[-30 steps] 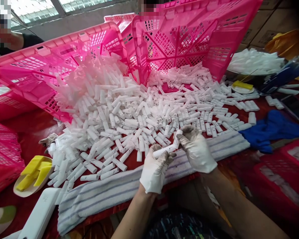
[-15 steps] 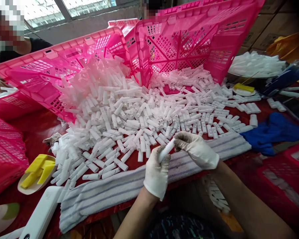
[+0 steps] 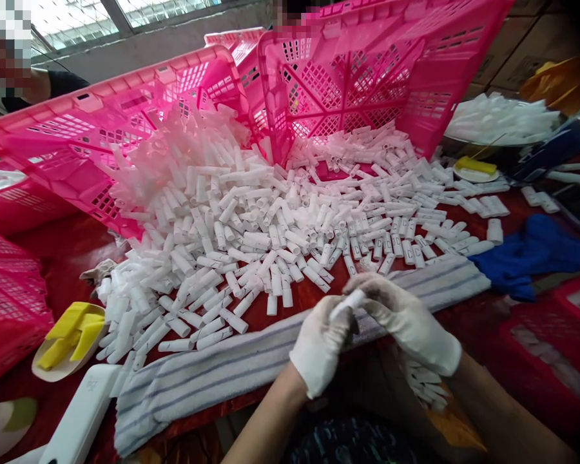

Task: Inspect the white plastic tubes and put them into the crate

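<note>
Both hands wear white gloves, dark at the fingertips. My left hand (image 3: 321, 338) is closed around a small white plastic tube (image 3: 348, 304), held tilted with its upper end to the right. My right hand (image 3: 406, 316) has its fingers bent onto the upper end of that same tube; its fingertips are partly hidden. Both are above the striped towel (image 3: 212, 364) along the table's front edge. Beyond them spreads a big heap of similar white tubes (image 3: 251, 212), some with dark printed marks.
Two tipped pink crates (image 3: 336, 84) stand behind the heap. At left are a dish of yellow sponges (image 3: 70, 332) and a white device (image 3: 80, 412). A blue cloth (image 3: 522, 258) lies right, below a bowl of white pieces (image 3: 502, 119). Another person's arm (image 3: 41, 84) shows top left.
Both hands have moved slightly right and closer together, and the right hand now covers more of the tube. The tube lies at a flatter tilt. The view has shifted a little.
</note>
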`<control>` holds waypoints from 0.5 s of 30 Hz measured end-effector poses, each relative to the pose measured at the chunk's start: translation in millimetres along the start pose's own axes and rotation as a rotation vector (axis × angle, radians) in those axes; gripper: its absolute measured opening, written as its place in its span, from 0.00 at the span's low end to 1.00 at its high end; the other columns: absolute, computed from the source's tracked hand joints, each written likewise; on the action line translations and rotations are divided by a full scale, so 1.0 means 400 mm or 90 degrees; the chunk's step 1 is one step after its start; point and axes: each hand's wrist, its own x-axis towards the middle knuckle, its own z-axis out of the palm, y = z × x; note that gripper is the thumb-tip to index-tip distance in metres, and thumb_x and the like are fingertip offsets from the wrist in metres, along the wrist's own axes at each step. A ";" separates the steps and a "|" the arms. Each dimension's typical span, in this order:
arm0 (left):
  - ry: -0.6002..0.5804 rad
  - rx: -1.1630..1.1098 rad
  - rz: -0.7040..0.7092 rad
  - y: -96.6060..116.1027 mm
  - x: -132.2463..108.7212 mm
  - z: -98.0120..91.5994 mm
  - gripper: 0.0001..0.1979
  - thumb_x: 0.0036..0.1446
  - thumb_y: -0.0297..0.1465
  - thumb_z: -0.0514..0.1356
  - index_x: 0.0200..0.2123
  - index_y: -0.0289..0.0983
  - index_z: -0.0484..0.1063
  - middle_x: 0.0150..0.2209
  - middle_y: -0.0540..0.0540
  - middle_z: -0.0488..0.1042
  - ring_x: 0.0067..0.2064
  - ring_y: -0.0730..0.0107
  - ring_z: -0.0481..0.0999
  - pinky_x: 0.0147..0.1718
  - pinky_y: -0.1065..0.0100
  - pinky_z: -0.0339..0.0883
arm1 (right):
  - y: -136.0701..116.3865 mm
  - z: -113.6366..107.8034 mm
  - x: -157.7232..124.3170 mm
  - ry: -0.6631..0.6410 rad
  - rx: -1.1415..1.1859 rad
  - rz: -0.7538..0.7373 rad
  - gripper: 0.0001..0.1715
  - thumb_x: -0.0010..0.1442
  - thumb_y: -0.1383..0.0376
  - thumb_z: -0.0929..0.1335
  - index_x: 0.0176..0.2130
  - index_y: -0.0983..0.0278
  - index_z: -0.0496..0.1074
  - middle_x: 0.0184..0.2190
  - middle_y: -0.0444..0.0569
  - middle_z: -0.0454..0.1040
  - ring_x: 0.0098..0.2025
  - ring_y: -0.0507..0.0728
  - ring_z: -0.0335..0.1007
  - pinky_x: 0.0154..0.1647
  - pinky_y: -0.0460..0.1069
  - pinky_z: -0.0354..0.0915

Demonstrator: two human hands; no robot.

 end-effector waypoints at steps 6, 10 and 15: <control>0.123 0.890 0.158 0.009 0.076 -0.089 0.19 0.60 0.22 0.51 0.51 0.42 0.70 0.50 0.43 0.72 0.47 0.57 0.69 0.44 0.59 0.62 | 0.041 -0.195 -0.079 0.107 -0.361 0.194 0.19 0.53 0.49 0.70 0.38 0.58 0.70 0.34 0.49 0.78 0.37 0.61 0.74 0.40 0.52 0.70; 0.080 1.059 0.129 0.035 0.155 -0.111 0.15 0.60 0.27 0.52 0.46 0.43 0.73 0.49 0.44 0.72 0.48 0.55 0.69 0.40 0.59 0.62 | 0.061 -0.184 0.056 0.231 -0.545 0.219 0.22 0.58 0.51 0.65 0.44 0.63 0.72 0.40 0.55 0.78 0.44 0.66 0.74 0.45 0.56 0.67; 0.101 0.987 0.178 0.030 0.160 -0.118 0.09 0.60 0.30 0.54 0.40 0.41 0.74 0.46 0.43 0.73 0.48 0.54 0.69 0.43 0.56 0.63 | 0.097 -0.106 0.184 0.252 -0.687 0.280 0.27 0.59 0.55 0.64 0.51 0.69 0.70 0.39 0.69 0.76 0.41 0.75 0.73 0.38 0.64 0.65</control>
